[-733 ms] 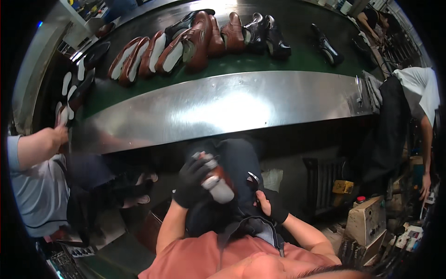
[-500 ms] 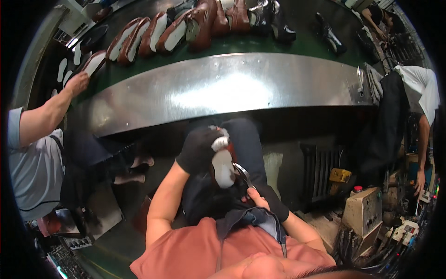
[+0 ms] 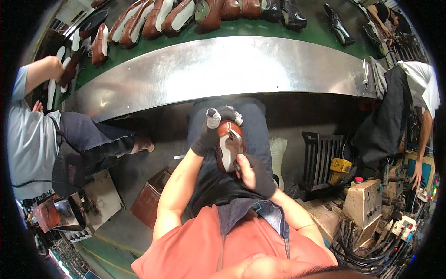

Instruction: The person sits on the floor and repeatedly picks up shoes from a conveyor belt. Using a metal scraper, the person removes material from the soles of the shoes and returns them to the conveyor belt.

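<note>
A brown leather shoe [image 3: 223,157] is held over my lap, its pale inside facing up and its rounded end pointing away from me. My left hand [image 3: 207,136], in a dark glove with whitish wraps on the fingers, is closed round the far end. At the near end my right hand [image 3: 258,176], in a dark glove with a bare thumb, grips the edge. The thumb lies against the shoe's side, and the other fingers are mostly hidden. No metal tool shows in the right hand now.
A shiny metal ledge [image 3: 223,69] curves across in front of me. Behind it stand several brown shoes [image 3: 179,16] and black shoes [image 3: 338,28]. A co-worker's arm [image 3: 44,72] reaches in at left. A grey control box [image 3: 362,202] with a red button and cables is at right.
The shoe has turned in my hands, and its brown rounded end now shows. The shiny metal tool has gone from sight. The co-worker's hand at left has moved off a brown shoe.
</note>
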Tool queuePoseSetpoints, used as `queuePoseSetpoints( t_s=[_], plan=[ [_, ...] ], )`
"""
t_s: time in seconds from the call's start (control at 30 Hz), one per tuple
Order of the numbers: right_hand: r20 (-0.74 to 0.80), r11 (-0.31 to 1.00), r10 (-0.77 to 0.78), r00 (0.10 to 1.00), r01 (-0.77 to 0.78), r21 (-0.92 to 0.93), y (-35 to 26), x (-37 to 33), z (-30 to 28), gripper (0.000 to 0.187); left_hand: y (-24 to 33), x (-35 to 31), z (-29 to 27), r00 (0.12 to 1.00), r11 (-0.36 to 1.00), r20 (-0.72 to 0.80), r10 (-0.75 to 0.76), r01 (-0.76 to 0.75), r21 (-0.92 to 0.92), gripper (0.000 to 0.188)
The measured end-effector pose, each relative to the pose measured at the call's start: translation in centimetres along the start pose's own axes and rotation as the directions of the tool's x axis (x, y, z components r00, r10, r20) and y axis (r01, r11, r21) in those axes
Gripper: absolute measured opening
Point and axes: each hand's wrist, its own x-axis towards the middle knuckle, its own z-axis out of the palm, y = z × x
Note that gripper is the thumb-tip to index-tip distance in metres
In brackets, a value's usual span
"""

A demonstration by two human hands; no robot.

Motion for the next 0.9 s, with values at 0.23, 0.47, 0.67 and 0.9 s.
queuePoseSetpoints(
  t_s=[0.23,0.47,0.67,0.9],
  plan=[
    [0.089,0.76,-0.48,0.873,0.464,-0.455,5.1,-1.0,0.9,0.022,2.9,-3.4,0.5,0.99,0.99,0.127,0.052,-0.034,-0.139,0.083],
    [0.39,0.492,-0.589,0.708,0.697,-0.523,11.1,-7.7,-3.0,0.027,4.2,-13.8,5.9,0.939,0.908,-0.097,-0.33,0.287,-0.305,0.094],
    [0.424,0.48,-0.573,0.702,0.706,-0.521,11.0,-7.4,-3.2,0.03,2.6,-13.4,5.2,0.948,0.962,-0.169,-0.271,0.26,-0.086,0.084],
    [0.389,0.565,-0.418,0.821,0.57,-0.596,3.6,-5.7,-3.0,0.034,-1.1,-10.2,1.4,0.892,0.673,0.012,-0.451,0.349,-0.652,0.066]
  ],
)
